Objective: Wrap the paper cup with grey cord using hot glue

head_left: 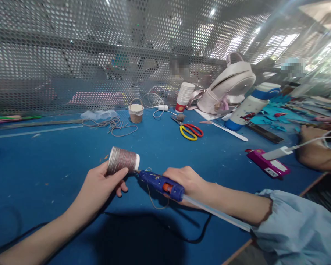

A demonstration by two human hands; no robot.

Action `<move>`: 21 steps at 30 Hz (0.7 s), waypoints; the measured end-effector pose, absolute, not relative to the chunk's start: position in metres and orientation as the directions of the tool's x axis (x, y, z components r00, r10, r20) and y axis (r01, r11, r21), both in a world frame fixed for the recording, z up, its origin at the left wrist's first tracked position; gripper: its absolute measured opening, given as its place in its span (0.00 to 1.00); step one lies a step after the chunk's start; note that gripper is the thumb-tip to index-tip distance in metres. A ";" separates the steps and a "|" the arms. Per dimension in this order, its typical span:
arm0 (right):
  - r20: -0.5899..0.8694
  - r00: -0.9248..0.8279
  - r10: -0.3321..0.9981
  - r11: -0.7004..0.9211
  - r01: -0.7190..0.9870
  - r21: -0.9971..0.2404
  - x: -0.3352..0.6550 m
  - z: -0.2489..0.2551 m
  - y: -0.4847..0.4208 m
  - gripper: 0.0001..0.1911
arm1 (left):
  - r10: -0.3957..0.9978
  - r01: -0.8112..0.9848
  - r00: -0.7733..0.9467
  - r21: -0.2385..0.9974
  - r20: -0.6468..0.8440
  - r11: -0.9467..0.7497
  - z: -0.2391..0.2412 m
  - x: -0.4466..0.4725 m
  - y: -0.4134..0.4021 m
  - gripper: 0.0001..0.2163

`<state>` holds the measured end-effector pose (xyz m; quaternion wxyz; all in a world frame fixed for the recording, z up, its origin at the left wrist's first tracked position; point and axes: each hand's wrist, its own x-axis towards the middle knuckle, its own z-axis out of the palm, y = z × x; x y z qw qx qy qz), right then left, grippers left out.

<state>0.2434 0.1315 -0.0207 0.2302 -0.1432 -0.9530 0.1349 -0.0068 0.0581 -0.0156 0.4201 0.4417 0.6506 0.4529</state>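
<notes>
My left hand (106,182) grips a paper cup (123,161) wound with reddish-grey cord, tipped on its side above the blue table. A white band shows bare at the cup's right end. In my right hand (186,182) is a blue hot glue gun (160,183), its nozzle meeting or nearly meeting the cup's lower right edge. From the gun's rear a long clear glue stick (217,212) sticks out toward my blue sleeve. A thin loose strand of cord (151,198) hangs below the gun. The fingers behind the gun's handle are partly hidden.
Behind stand a small basket (136,113), stacked paper cups (184,96), a backpack (226,86) and a bottle (251,106). Scissors (190,130), tangled cord (118,125) and a purple power strip (269,163) lie around. Another person's arm (314,149) rests at right. A perforated metal screen (99,48) borders the table.
</notes>
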 end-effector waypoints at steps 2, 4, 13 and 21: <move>0.404 -0.851 0.335 0.924 0.214 -0.317 0.244 -0.021 0.132 0.12 | 0.956 0.193 -0.254 0.960 -0.150 0.202 -0.016 -0.007 0.058 0.15; 0.405 -0.845 0.350 0.920 0.229 -0.318 0.244 -0.020 0.132 0.10 | 0.956 0.193 -0.251 0.959 -0.154 0.205 -0.016 -0.006 0.058 0.15; 0.382 -0.863 0.331 0.923 0.211 -0.322 0.244 -0.020 0.131 0.11 | 0.954 0.186 -0.251 0.960 -0.161 0.211 -0.016 -0.007 0.058 0.14; 0.369 -0.858 0.356 0.915 0.239 -0.325 0.245 -0.019 0.131 0.11 | 0.957 0.191 -0.245 0.961 -0.153 0.202 -0.014 -0.007 0.057 0.14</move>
